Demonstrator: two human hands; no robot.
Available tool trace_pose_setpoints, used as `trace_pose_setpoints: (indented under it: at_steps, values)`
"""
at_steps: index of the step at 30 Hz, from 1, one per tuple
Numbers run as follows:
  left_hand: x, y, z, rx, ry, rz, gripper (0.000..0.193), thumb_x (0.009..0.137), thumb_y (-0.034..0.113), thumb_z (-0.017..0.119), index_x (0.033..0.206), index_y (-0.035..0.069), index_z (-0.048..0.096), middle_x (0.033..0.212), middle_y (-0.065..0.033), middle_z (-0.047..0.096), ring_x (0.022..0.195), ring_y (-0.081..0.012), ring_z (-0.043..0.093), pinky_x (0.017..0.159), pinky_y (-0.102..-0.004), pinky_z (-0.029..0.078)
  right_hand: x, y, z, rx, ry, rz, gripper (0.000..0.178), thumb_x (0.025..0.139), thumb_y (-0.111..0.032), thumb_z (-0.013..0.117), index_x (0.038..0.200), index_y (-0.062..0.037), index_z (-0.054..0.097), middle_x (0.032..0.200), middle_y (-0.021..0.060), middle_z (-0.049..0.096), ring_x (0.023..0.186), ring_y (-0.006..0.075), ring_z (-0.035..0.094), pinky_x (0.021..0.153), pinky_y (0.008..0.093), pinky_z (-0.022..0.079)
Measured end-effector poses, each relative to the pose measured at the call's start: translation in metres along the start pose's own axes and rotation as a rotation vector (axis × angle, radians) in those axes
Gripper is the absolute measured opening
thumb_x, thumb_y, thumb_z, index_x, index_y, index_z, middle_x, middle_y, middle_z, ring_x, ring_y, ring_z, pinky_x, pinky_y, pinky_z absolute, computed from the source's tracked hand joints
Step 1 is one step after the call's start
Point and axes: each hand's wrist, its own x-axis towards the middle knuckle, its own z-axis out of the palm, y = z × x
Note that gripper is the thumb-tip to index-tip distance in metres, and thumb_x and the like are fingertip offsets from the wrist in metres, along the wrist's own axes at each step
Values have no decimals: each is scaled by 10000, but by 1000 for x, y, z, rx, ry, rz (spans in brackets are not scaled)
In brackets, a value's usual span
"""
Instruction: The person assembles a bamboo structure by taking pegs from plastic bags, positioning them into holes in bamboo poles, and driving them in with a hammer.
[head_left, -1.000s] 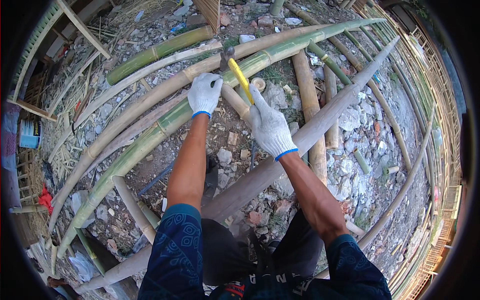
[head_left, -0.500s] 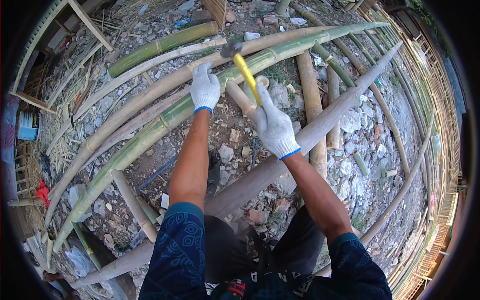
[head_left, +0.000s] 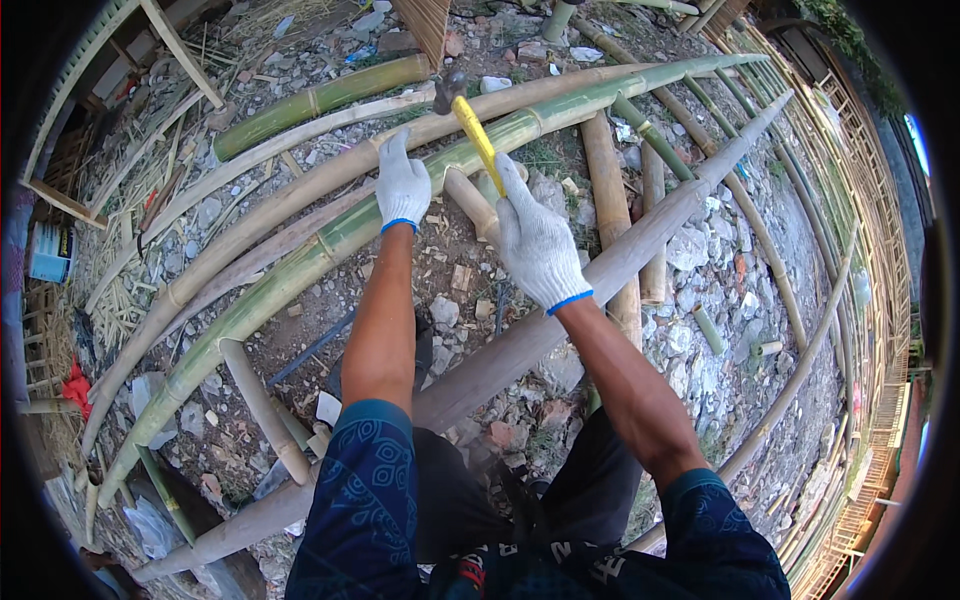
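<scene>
My left hand [head_left: 404, 190], in a white knit glove with a blue cuff, lies over a long green bamboo pole [head_left: 325, 245]. Its forefinger stretches toward a brown bamboo pole [head_left: 270, 220] alongside; the other fingers bend down around the green pole, their tips hidden. In my right hand [head_left: 540, 245], gloved the same way, is a hammer [head_left: 473, 130] with a yellow handle. Its dark head is raised beyond the green pole, right of my left hand. A short bamboo crosspiece [head_left: 470, 200] meets the green pole below the hammer and runs toward my right hand.
A thick grey-brown pole [head_left: 520, 350] crosses in front of my legs. Smaller crosspieces [head_left: 265, 405] join it to the green pole. Rubble and bamboo scraps cover the ground, and a cut green bamboo length [head_left: 320, 100] lies at the far left. More poles [head_left: 770, 235] stretch along the right.
The hammer has turned slightly in my right hand, its head now hanging at a different tilt. My left forefinger has straightened somewhat. The whole view has shifted a little.
</scene>
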Motion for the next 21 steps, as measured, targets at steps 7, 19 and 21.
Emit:
trace_pose_setpoints:
  at_steps: [7,19,21]
  values:
    - [0,-5,14,13,-60,67,544,931,76,523,1472,18,510,1445,-270,545,1330,-457,541,1144,-504,445,-11,22,-33,-100,-159,152,551,1046,-249,517,1585,-176,431,927,329,707,853,515,698,789,619,530]
    - [-83,21,-94,-114,-505,-181,706,1024,467,636,1470,-73,542,1518,-270,563,1439,-367,521,1218,-411,371,-355,70,-222,14,77,828,461,1060,-157,568,1497,-14,530,851,63,606,734,139,577,691,324,506]
    - [-124,25,-128,184,-880,-342,950,936,648,674,1545,-53,476,1595,-279,479,1502,-379,449,1252,-412,331,-412,74,-232,56,165,961,433,1069,-161,564,1467,6,533,802,25,549,683,100,519,621,302,462]
